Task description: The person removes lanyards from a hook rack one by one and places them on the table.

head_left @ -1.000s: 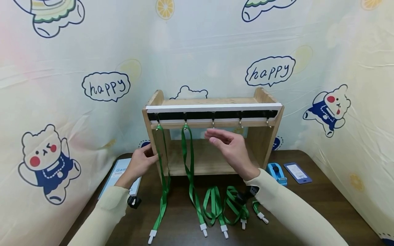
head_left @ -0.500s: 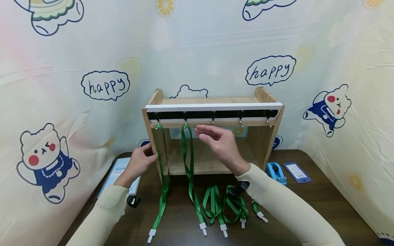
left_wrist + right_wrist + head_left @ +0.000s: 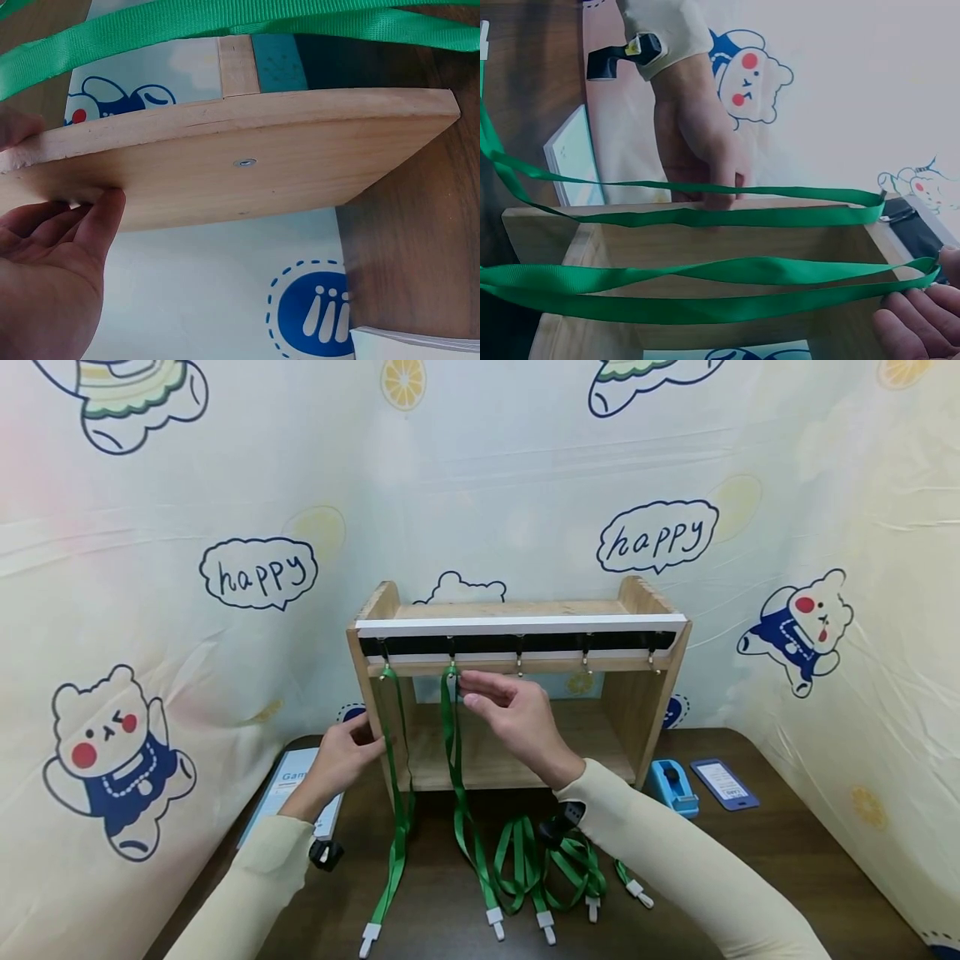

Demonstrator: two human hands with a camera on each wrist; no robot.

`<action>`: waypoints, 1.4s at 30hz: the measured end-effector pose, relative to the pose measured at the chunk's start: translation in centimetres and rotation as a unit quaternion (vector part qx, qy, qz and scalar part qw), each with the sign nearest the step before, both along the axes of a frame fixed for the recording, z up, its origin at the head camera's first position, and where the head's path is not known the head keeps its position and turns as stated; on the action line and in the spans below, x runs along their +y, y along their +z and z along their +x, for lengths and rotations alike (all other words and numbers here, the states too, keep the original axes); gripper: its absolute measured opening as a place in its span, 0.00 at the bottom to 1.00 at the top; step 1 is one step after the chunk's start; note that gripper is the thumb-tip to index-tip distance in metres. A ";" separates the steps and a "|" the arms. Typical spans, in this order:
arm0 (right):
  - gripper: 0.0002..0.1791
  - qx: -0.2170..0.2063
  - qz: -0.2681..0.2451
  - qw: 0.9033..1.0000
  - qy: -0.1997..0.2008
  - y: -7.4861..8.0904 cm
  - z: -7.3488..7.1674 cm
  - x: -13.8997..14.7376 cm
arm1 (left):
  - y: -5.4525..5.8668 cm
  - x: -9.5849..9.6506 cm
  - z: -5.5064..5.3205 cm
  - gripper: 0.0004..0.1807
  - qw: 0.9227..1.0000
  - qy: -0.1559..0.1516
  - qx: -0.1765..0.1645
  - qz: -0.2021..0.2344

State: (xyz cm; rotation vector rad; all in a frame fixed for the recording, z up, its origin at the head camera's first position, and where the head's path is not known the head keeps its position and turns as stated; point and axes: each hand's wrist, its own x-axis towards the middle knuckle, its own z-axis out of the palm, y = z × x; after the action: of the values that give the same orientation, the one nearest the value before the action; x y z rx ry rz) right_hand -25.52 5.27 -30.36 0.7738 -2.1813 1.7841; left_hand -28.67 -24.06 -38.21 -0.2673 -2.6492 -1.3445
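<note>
My left hand grips the left side panel of a wooden shelf, thumb at the front edge and fingers on the outer face. A green lanyard hangs from the leftmost hook, in front of that panel. My right hand is raised at the second hook, its fingers extended. Their tips touch the top loop of the second green lanyard, which hangs there. Whether the thumb presses the ribbon is unclear. Both lanyards trail down to white clips on the table.
Three more hooks line the black strip to the right. Several coiled green lanyards lie on the dark table below, partly behind the right wrist. A blue tape dispenser and a blue card holder lie right; a white booklet lies left.
My right hand has moved left from the third hook to the second lanyard's loop. That lanyard's strands have shifted and drawn closer together. The left hand stays on the panel.
</note>
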 end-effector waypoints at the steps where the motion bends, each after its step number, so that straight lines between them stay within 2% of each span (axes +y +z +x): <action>1: 0.17 0.000 -0.001 1.000 -0.001 0.0 -0.1 -0.1 | 0.0 0.0 0.0 0.29 1.000 0.000 0.000 0.000; 13: 0.20 -0.023 0.007 0.999 -0.029 -0.2 -0.1 -1.7 | 0.0 0.0 0.0 0.32 1.000 0.004 -0.009 0.004; 22: 0.19 -0.054 -0.036 0.997 -0.033 -0.3 -0.1 -3.0 | 0.0 0.0 0.0 0.32 1.000 0.004 -0.009 0.000; 33: 0.14 -0.049 -0.079 0.995 -0.025 -0.5 -0.3 -4.3 | 0.1 0.1 0.1 0.32 1.000 0.006 -0.007 -0.001; 42: 0.14 -0.076 -0.100 0.991 -0.038 -0.3 -0.5 -5.2 | 0.0 0.1 0.1 0.33 1.000 0.006 -0.005 -0.001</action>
State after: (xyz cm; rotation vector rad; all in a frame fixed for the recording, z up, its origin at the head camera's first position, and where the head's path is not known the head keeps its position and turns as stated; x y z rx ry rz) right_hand -26.05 0.07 -30.71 0.5183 -2.0470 2.0416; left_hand -28.60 -23.99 -38.16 -0.2468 -2.6555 -1.3431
